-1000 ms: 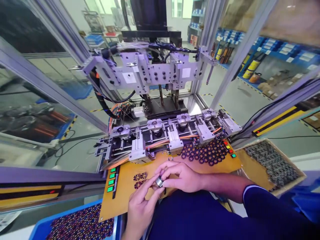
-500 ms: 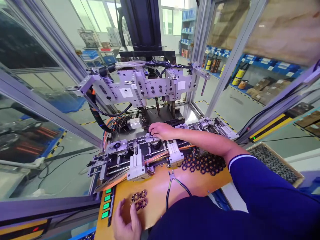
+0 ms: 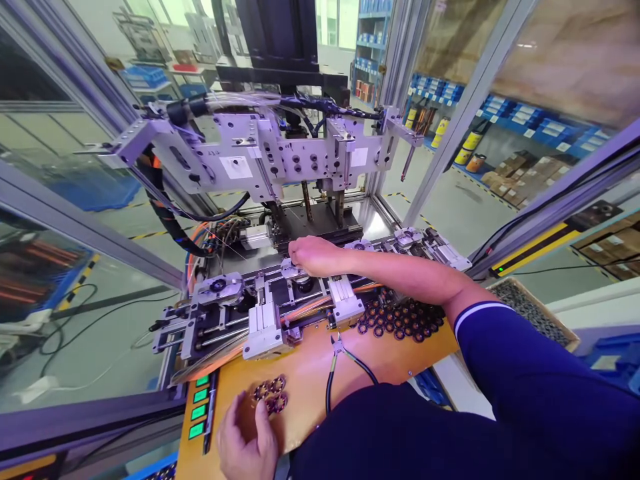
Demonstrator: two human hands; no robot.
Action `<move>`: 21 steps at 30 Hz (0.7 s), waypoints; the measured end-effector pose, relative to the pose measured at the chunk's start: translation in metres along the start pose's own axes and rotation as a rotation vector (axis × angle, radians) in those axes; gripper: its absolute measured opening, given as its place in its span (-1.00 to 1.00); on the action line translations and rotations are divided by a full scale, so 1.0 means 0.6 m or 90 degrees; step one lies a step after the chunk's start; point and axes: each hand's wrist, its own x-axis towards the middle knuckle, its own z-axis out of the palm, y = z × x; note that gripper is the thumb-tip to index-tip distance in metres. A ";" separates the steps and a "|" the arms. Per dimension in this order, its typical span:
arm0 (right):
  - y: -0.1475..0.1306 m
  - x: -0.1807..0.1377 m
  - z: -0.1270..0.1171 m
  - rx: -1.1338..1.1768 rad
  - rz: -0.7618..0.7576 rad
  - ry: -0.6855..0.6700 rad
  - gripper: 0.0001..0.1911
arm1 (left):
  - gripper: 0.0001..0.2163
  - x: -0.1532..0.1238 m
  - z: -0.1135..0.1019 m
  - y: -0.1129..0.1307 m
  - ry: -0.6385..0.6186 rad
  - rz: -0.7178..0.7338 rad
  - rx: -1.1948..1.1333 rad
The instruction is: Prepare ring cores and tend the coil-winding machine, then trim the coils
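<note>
My right hand reaches over the machine and rests, fingers curled, on the second round fixture of a row of metal fixtures. What its fingers hold is hidden. My left hand lies on the orange board at the near edge, its fingers spread beside a small cluster of dark wound rings. Small cutters with black handles lie on the board between my arms.
A pile of several dark rings sits on the board under my right forearm. Green buttons line the board's left edge. A metal press head hangs above the fixtures. A cardboard tray of rings stands at right.
My right hand left my left hand and the small metal part they held together, and reached forward onto the second fixture. My left hand dropped to the board beside the ring cluster.
</note>
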 end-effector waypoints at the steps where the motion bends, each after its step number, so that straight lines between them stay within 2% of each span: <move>1: 0.000 0.000 0.000 -0.007 -0.003 0.001 -0.85 | -0.42 0.000 0.000 0.000 0.000 0.001 0.000; 6: 0.003 -0.011 0.005 -0.018 -0.012 0.025 -0.82 | -0.43 -0.001 0.001 -0.002 -0.002 0.003 -0.003; 13: -0.001 -0.061 0.028 -0.025 -0.056 0.064 -0.71 | -0.43 0.000 0.001 0.001 0.010 -0.013 -0.023; 16: -0.001 -0.060 0.037 -0.014 -0.065 0.078 -0.73 | -0.42 0.002 0.002 0.005 0.014 -0.023 -0.042; 19: -0.009 -0.061 0.027 0.004 -0.056 0.118 -0.71 | -0.43 0.004 0.002 0.008 0.015 -0.027 -0.049; 21: -0.026 -0.087 0.015 0.016 -0.032 0.170 -0.63 | -0.43 0.003 -0.001 0.008 0.014 -0.035 -0.056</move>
